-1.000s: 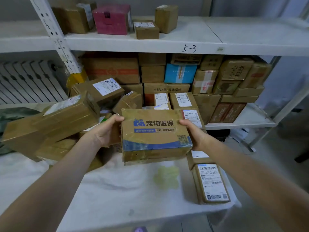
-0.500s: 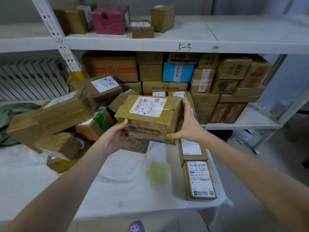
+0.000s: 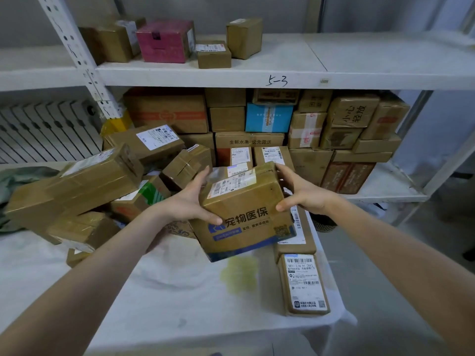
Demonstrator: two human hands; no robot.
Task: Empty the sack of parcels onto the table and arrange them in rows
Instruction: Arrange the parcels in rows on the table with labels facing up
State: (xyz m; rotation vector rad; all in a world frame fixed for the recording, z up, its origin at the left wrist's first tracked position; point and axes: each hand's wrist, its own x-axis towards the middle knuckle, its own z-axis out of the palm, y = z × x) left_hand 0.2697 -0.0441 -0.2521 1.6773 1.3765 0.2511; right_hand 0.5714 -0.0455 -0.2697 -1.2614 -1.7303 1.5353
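the printed carton (image 3: 246, 211) is hanging tilted in the air above the table (image 3: 180, 291), its shipping label facing up and its blue-banded face turning toward the camera. the left hand (image 3: 187, 201) is gripping the carton's left side, thumb lying across the front face and fingers spreading wide over the upper left edge. the right hand (image 3: 300, 194) is gripping the opposite side, fingers reaching over the top right corner and thumb pressing low on the side.

handling estimate: the carton is appearing stiff, taped and fairly light, since 2 hands are carrying it with no support beneath. glossy tape is probably making the faces slippery, so gripping at opposite edges and corners is advisable. whether the contents are fragile cannot be told.

just beside it on the right, 2 flat labelled parcels (image 3: 304, 283) are lying end to end along the table's right edge, probably starting 1 row. to the left, a loose pile of parcels (image 3: 97, 181) is leaning at mixed angles. dark green fabric (image 3: 23, 176), possibly the sack, is showing at the far left. behind, a white shelving unit (image 3: 257, 73) is carrying stacked cartons.
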